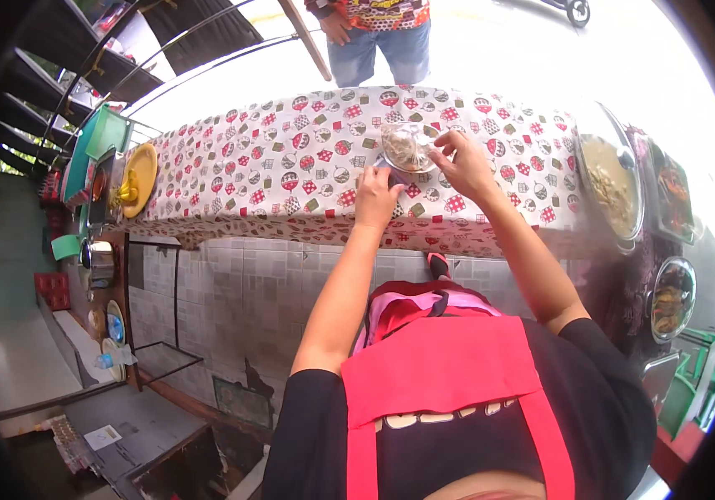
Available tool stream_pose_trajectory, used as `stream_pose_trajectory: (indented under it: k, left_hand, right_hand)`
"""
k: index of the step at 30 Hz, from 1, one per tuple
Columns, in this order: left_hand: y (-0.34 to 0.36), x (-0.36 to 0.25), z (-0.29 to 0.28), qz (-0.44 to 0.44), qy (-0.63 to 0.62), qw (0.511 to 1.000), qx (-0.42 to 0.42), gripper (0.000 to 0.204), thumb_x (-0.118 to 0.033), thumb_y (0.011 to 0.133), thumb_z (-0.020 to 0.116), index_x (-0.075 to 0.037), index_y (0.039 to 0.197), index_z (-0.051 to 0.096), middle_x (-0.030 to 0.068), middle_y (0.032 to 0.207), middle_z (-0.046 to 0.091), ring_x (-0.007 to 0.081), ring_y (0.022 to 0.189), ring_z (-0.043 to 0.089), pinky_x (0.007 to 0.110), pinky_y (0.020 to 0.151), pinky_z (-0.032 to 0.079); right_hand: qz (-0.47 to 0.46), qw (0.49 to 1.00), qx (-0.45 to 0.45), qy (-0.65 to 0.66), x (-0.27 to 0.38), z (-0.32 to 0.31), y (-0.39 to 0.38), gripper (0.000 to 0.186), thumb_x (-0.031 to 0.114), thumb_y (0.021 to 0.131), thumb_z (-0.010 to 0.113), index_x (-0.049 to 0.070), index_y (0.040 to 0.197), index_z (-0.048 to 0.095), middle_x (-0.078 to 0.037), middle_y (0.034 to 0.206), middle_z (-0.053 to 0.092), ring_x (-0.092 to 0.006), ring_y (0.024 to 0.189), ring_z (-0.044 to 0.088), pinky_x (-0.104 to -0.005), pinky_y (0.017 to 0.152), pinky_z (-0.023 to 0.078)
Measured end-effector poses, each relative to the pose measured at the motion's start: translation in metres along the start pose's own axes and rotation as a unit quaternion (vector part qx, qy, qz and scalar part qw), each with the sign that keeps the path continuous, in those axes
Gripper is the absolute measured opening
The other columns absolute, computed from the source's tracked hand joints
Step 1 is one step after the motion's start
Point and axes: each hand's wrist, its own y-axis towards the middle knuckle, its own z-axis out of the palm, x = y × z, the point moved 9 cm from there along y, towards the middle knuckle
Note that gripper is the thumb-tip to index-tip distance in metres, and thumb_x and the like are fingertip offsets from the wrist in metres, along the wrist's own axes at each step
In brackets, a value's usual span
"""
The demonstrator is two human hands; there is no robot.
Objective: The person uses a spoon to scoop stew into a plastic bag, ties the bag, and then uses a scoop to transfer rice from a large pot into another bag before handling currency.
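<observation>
Container [406,146] at upper centre on the worktop [240,167] seems mid-adjustment: my left hand [378,198] by its lower edge, right hand [464,167] curled at its right, pinch unclear; next calls for steadying it, I judge.

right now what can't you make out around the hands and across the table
All in the head view:
Contents of the clear, round container: too small and blurred to identify.
Right hand: too small to tell whether it grips the container's rim.
Person in blue denim shorts: head cut off by the top edge.
</observation>
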Motion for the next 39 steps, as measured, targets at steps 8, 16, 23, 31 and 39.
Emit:
stream_pose_trajectory:
  k: [8,16,23,31,39]
  left_hand:
    - [0.007,-0.006,0.019,-0.004,0.152,0.988,0.041,0.011,-0.005,0.075,0.061,-0.001,0.084,0.058,0.0142,0.087,0.056,0.0316,0.087,0.054,0.039,0.078,0.047]
    - [-0.001,-0.036,0.017,0.086,0.332,0.939,0.012,0.012,-0.01,0.071,0.054,0.0,0.078,0.054,0.0102,0.076,0.052,0.0217,0.077,0.054,0.026,0.057,0.051]
    - [-0.009,0.005,0.001,0.002,0.152,0.985,-0.078,0.012,-0.005,0.073,0.055,0.001,0.084,0.058,0.0121,0.081,0.055,0.0203,0.081,0.057,0.029,0.059,0.052]
    - [-0.056,0.082,-0.003,-0.382,-0.719,0.535,-0.224,0.024,0.0,0.081,0.046,0.005,0.098,0.062,0.0079,0.086,0.063,0.0172,0.077,0.061,0.031,0.076,0.054]
    - [-0.131,0.12,-0.061,-0.463,-0.784,0.399,-0.11,0.027,-0.026,0.085,0.054,-0.015,0.063,0.043,-0.0057,0.056,0.038,0.0062,0.047,0.035,0.02,0.043,0.031]
  right_hand:
    - [-0.047,0.998,0.039,0.03,0.021,0.011,0.065,0.055,0.028,0.075,0.07,0.003,0.118,0.047,-0.018,0.11,0.05,-0.0313,0.1,0.054,-0.0407,0.086,0.045]
    - [-0.073,0.981,0.089,0.153,0.031,-0.004,0.081,0.021,0.012,0.084,0.063,0.004,0.103,0.059,-0.003,0.083,0.056,-0.0058,0.061,0.047,-0.0215,0.055,0.039]
    - [-0.139,0.95,0.173,0.22,0.077,0.021,0.047,0.008,0.008,0.089,0.058,0.0,0.09,0.061,0.0,0.078,0.059,-0.0055,0.068,0.051,-0.0216,0.06,0.041]
    - [-0.331,0.901,0.249,-0.127,0.065,0.112,-0.042,0.064,0.01,0.071,0.068,-0.001,0.128,0.042,-0.022,0.124,0.043,-0.0373,0.108,0.045,-0.0444,0.09,0.041]
    - [-0.322,0.92,0.159,-0.157,0.038,0.153,-0.061,0.042,0.01,0.077,0.065,0.003,0.117,0.056,-0.012,0.111,0.055,-0.0306,0.101,0.048,-0.0405,0.091,0.037]
